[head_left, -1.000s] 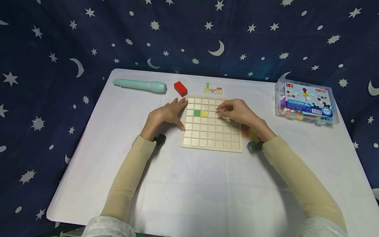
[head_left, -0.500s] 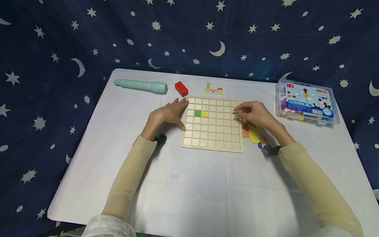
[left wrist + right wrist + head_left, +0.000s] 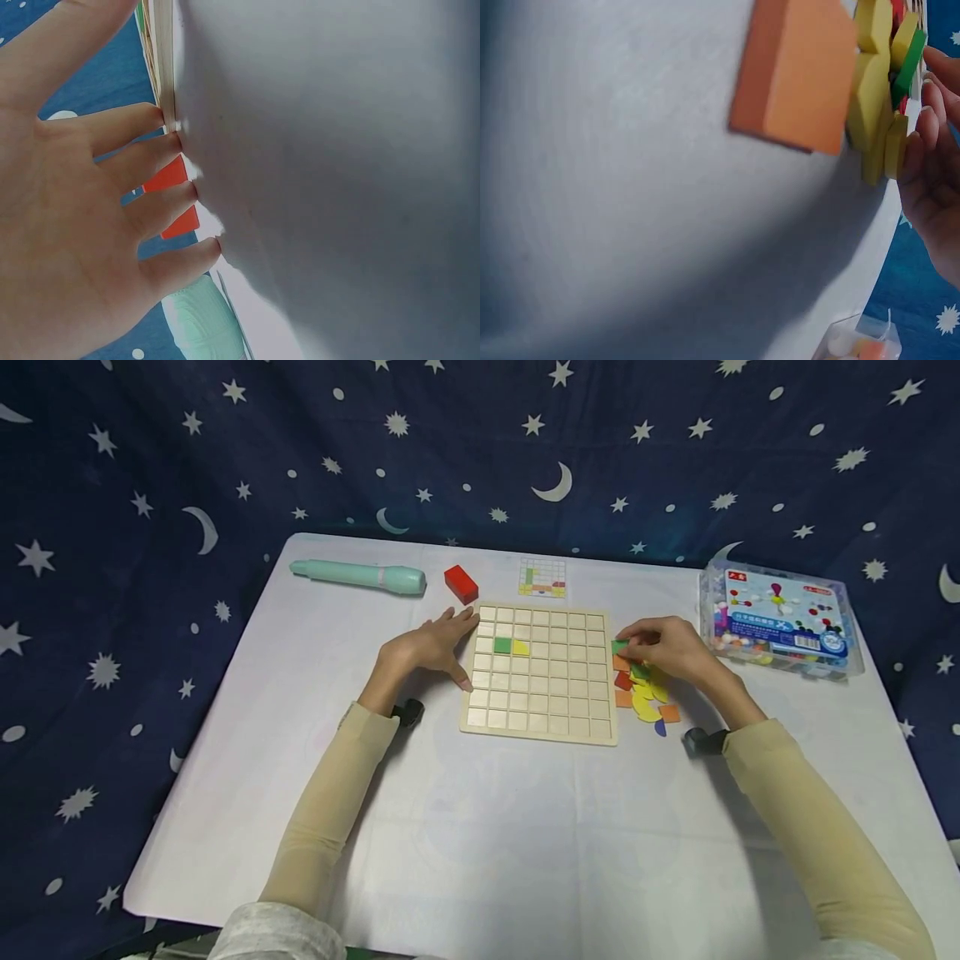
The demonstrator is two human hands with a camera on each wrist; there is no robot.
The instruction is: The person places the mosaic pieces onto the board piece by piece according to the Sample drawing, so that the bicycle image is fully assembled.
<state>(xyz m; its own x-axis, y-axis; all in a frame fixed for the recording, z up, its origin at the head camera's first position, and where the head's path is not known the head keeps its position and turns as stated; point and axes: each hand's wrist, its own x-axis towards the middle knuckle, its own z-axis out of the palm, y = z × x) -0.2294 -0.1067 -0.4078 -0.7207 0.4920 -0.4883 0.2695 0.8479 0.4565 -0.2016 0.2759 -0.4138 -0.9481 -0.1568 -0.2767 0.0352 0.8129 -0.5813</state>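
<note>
Picking step, I'd judge: my right hand (image 3: 666, 647) is at the tiles (image 3: 644, 707) right of the board (image 3: 537, 683), fingers bunched narrow by a green tile (image 3: 618, 647). Pinched? Can't tell; the wrist view crops my hand. Next calls for a clean pinch. Left hand (image 3: 426, 648) spreads against the board's edge.

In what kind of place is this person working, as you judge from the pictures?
Probably an indoor tabletop play area: a white table, a star-and-moon cloth behind it, and a wooden grid board beside coloured pieces.

Two hands (image 3: 427, 647) (image 3: 663, 647), one board (image 3: 538, 699), two tiles on it (image 3: 502, 645) (image 3: 521, 647), one card (image 3: 542, 578), one box (image 3: 783, 618)
</note>
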